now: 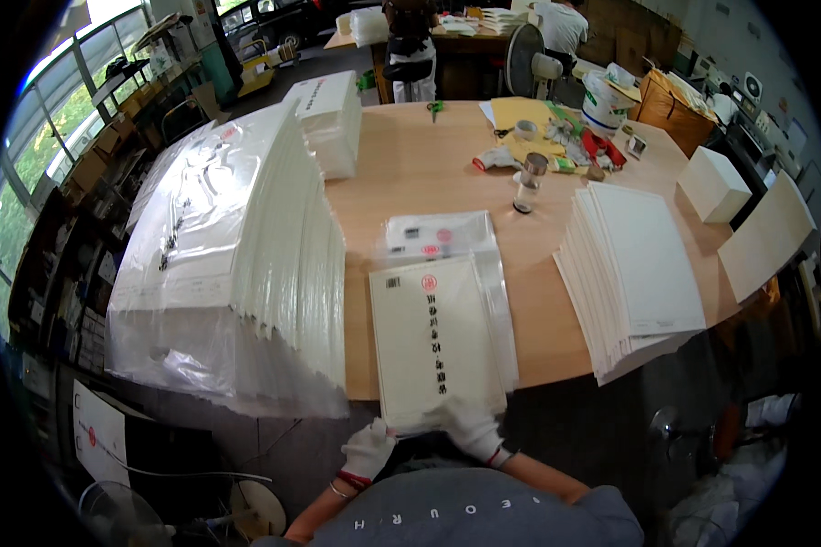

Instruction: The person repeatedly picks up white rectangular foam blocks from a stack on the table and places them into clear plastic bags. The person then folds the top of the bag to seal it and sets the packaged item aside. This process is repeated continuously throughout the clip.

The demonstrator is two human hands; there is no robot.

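Note:
A cream paper pack (442, 351) with a red round stamp and black print lies at the table's front edge, its near end reaching over that edge. Under it, clear plastic-sleeved packs (461, 232) show at the far end and along the right side. My left hand (370, 448), in a white glove with a red cuff, is closed at the pack's near left corner. Over the near right part rests my right hand (471, 429), also gloved; its fingers are blurred, so their pose is unclear.
A tall fanned stack of plastic-wrapped packs (210, 219) stands left, with another wrapped stack (333, 128) behind. To the right sit a stack of white sheets (643, 264) and a white block (713, 185). A clear jar (529, 182), gloves (602, 150) and a bucket (605, 102) are farther back.

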